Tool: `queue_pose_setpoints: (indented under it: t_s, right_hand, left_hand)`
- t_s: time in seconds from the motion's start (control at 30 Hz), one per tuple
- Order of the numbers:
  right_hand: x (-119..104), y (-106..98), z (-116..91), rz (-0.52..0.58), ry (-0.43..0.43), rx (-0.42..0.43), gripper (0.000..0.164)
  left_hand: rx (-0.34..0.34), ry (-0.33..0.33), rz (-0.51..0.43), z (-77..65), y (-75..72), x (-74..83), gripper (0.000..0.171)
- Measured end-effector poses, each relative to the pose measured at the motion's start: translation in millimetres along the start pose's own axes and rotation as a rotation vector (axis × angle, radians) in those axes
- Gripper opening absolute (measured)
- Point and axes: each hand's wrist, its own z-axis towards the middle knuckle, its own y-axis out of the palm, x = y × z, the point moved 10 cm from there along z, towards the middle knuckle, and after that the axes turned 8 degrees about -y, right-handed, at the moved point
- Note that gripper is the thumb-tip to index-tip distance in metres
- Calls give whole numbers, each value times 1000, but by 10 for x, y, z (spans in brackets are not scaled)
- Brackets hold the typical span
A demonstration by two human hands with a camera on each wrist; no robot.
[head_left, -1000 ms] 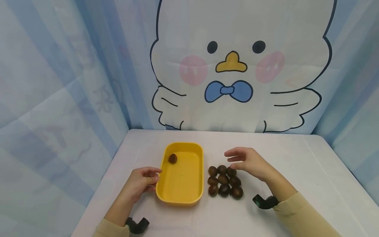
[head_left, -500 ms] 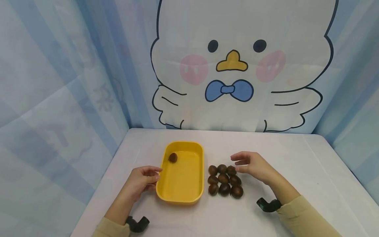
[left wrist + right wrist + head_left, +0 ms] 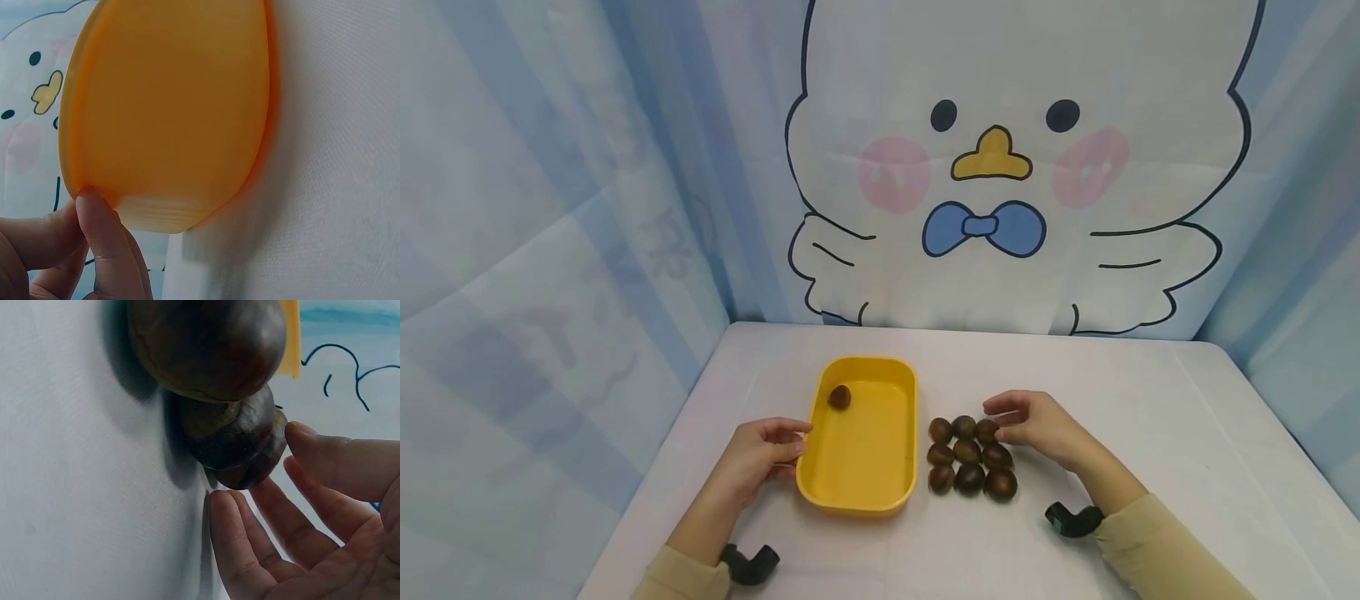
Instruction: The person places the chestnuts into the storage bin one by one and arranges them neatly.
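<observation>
My left hand [image 3: 760,454] pinches the left rim of a yellow plastic tray [image 3: 857,504], with the thumb and a finger at its edge in the left wrist view. One brown chestnut [image 3: 840,397] lies in the tray's far left part. To the tray's right, several more chestnuts [image 3: 967,452] stand in three close rows on the table. My right hand [image 3: 1041,423] is at the far right chestnut [image 3: 987,430] of that group. Thumb and fingers stand spread around it, loosely bent; in the right wrist view firm contact cannot be made out.
A white-covered table [image 3: 1120,383] lies under everything. Behind it hangs a curtain [image 3: 880,275] printed with a chick, and blue-white curtains close off both sides. A dark wrist camera [image 3: 1073,521] sits at each wrist.
My right hand first drew back to the right and lower, then edged in at the far right chestnut with fingers closer together. The left hand and the tray stay in place.
</observation>
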Motion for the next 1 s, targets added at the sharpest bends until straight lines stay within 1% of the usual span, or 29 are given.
queue_pose_setpoints:
  t_s: [0.1,0.27,0.4,0.57,0.77,1.0]
  right_hand:
    - [9,25,18,-2,-7,-10,46]
    - [45,73,53,1,6,-17,46]
    - [74,102,73,-18,17,-20,43]
    - [80,97,80,-52,26,-9,37]
    - [71,59,56,-80,24,16,35]
    - [82,36,67,-72,26,26,34]
  left_hand:
    - [4,-1,3,-4,-2,10,29]
    - [3,-1,3,-5,-2,12,29]
    - [0,-5,-1,-6,-4,4,29]
    - [-4,-2,-12,-13,-3,7,30]
    - [-24,15,-17,-7,23,16,32]
    - [-19,6,-19,3,15,10,31]
